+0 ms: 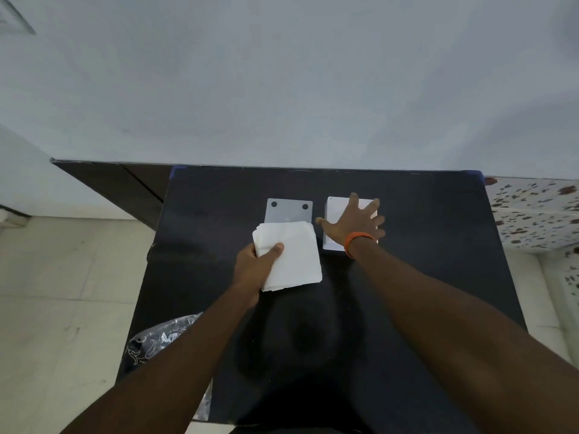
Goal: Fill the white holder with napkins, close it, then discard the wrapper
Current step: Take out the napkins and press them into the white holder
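A stack of white napkins (291,255) is gripped at its left edge by my left hand (257,261), held just above the black table. Behind the stack lies a flat grey-white plate (289,211) with two dark holes, partly covered by the napkins. To its right sits the white holder box (332,211). My right hand (354,222) rests flat on top of the box with fingers spread; an orange band circles the wrist. A crinkled clear wrapper (156,339) with print lies at the table's front left edge, partly under my left forearm.
The black table (423,245) stands against a pale wall. Light floor tiles lie to the left, and a speckled tile surface (539,211) sits to the right. A dark low ledge (125,186) runs at the back left.
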